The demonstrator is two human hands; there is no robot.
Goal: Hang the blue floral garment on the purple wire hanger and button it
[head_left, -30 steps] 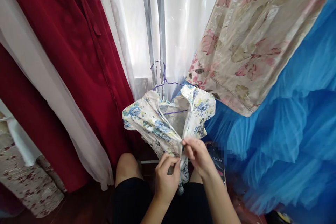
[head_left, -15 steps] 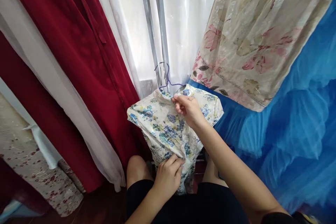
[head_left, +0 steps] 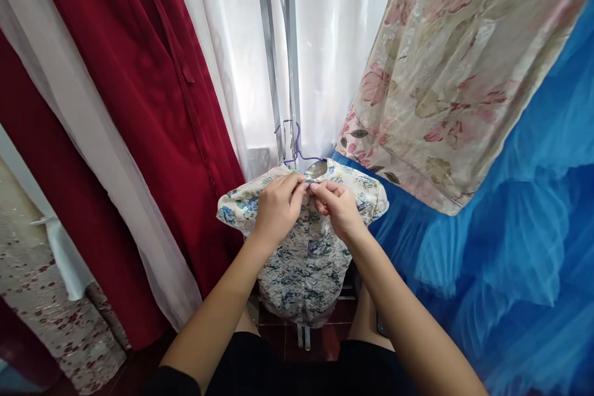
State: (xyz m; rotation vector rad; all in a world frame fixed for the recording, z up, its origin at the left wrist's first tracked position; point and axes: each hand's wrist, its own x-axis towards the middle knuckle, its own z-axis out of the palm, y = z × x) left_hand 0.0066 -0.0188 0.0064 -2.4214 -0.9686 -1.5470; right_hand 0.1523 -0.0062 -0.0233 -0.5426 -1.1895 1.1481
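A white blouse with a blue and yellow flower print hangs on a thin purple hanger in front of me. At its neckline my left hand pinches the cloth edge between thumb and fingers. My right hand grips the same edge just beside it, fingers curled in. The fingertips of both hands nearly meet at the centre of the collar. Whether a button or fastener sits between them is too small to tell.
Grey metal rack poles stand behind the hanger, before a white curtain. Red cloth hangs on the left. To the right hang a beige garment with pink flowers and blue ruffled tulle. Dark red floor tiles show below.
My left hand has risen from the lower front of the blouse to the neckline, beside my right hand. The blouse front now hangs straighter, and its lower hem shows.
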